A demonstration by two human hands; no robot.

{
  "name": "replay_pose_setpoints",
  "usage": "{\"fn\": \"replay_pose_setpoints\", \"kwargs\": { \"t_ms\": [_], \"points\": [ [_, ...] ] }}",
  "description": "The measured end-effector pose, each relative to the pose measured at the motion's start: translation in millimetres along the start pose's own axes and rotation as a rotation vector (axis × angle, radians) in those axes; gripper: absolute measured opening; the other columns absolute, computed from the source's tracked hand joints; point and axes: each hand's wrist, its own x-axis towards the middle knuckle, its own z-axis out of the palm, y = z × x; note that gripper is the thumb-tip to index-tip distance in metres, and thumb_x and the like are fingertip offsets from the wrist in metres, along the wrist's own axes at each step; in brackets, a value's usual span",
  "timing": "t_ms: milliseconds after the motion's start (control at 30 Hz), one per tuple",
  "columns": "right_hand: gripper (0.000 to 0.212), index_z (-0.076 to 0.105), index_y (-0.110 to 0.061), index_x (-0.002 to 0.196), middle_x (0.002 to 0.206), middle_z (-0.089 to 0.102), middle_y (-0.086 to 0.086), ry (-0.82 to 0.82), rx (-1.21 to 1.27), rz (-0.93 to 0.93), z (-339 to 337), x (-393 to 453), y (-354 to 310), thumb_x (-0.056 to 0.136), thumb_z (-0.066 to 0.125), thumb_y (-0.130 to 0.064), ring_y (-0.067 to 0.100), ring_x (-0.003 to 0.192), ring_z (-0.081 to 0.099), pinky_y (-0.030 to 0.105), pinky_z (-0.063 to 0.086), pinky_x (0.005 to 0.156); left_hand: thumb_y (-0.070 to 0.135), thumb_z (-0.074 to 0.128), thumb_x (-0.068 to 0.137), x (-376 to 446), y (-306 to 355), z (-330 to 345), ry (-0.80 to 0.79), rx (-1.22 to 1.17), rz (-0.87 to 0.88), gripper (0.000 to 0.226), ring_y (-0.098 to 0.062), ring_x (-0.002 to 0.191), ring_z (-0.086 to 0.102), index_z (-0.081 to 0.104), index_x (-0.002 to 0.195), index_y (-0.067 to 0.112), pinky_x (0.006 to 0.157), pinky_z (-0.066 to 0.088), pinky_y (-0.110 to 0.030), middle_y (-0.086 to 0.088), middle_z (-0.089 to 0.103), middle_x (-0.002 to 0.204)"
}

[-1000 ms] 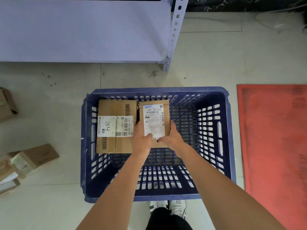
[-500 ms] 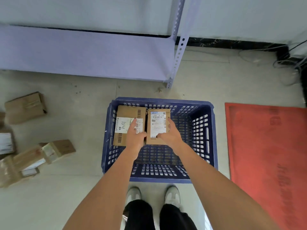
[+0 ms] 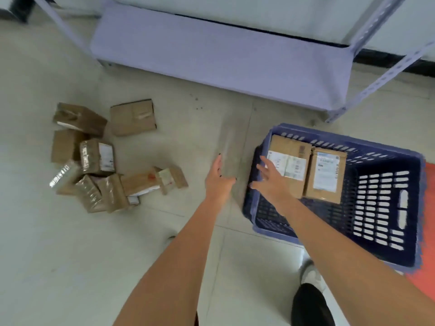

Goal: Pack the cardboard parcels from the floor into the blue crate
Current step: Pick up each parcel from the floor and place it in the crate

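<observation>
The blue crate (image 3: 386,208) stands on the floor at the right. Two labelled cardboard parcels lie side by side in its far left corner: a larger one (image 3: 290,158) and a narrower one (image 3: 326,175). My right hand (image 3: 269,178) hovers over the crate's left wall, fingers spread, holding nothing. My left hand (image 3: 219,177) is over bare floor just left of the crate, open and empty. A heap of several cardboard parcels (image 3: 98,168) lies on the floor at the left, with one flat parcel (image 3: 133,117) apart behind it.
A grey metal shelf unit (image 3: 219,50) runs along the back, its right post (image 3: 386,74) near the crate's far corner. A red mat (image 3: 429,231) lies right of the crate. My shoe (image 3: 310,276) and dark trouser leg show at the bottom.
Both hands let go of the narrower parcel, which now rests in the crate beside the first. My view and both hands have swung left toward the heap of parcels.
</observation>
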Motion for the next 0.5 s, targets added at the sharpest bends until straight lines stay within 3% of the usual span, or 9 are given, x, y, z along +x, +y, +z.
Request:
{"fn": "replay_pose_setpoints", "kwargs": {
  "t_ms": [133, 300, 433, 500],
  "points": [
    [0.084, 0.030, -0.027, 0.144, 0.146, 0.040, 0.003, -0.028, -0.072, 0.042, 100.8, 6.7, 3.8, 0.076, 0.063, 0.009, 0.017, 0.135, 0.036, 0.028, 0.043, 0.087, -0.010, 0.055, 0.080, 14.4, -21.1, -103.8, 0.072, 0.018, -0.072, 0.074, -0.019, 0.136, 0.037, 0.032, 0.144, 0.019, 0.104, 0.035, -0.028, -0.007, 0.039, 0.146],
    [0.082, 0.034, -0.031, 0.141, 0.147, 0.039, 0.005, -0.088, -0.074, 0.138, 199.9, 8.5, 12.7, 0.074, 0.067, 0.005, 0.020, 0.136, 0.036, 0.028, 0.038, 0.097, -0.008, 0.055, 0.080, 21.1, -49.2, -198.7, 0.104, 0.051, -0.156, 0.072, -0.011, 0.109, 0.048, 0.034, 0.142, 0.021, 0.075, 0.041, -0.017, -0.003, 0.047, 0.140],
    [0.082, 0.035, -0.029, 0.140, 0.145, 0.042, 0.002, -0.134, -0.127, 0.149, 254.7, 12.2, 17.1, 0.073, 0.068, 0.003, 0.020, 0.135, 0.037, 0.026, 0.035, 0.097, -0.005, 0.055, 0.083, 33.1, -74.6, -248.1, 0.154, 0.018, -0.250, 0.070, -0.020, 0.133, 0.039, 0.032, 0.143, 0.023, 0.087, 0.038, -0.025, -0.004, 0.041, 0.145],
    [0.080, 0.035, -0.028, 0.141, 0.145, 0.041, 0.001, -0.173, -0.170, 0.148, 275.2, 18.6, 18.6, 0.073, 0.068, 0.002, 0.020, 0.135, 0.037, 0.024, 0.035, 0.095, -0.005, 0.054, 0.083, 39.4, -87.6, -264.6, 0.190, -0.041, -0.304, 0.070, -0.021, 0.134, 0.037, 0.033, 0.143, 0.023, 0.092, 0.036, -0.026, -0.004, 0.041, 0.145]
  ]
}}
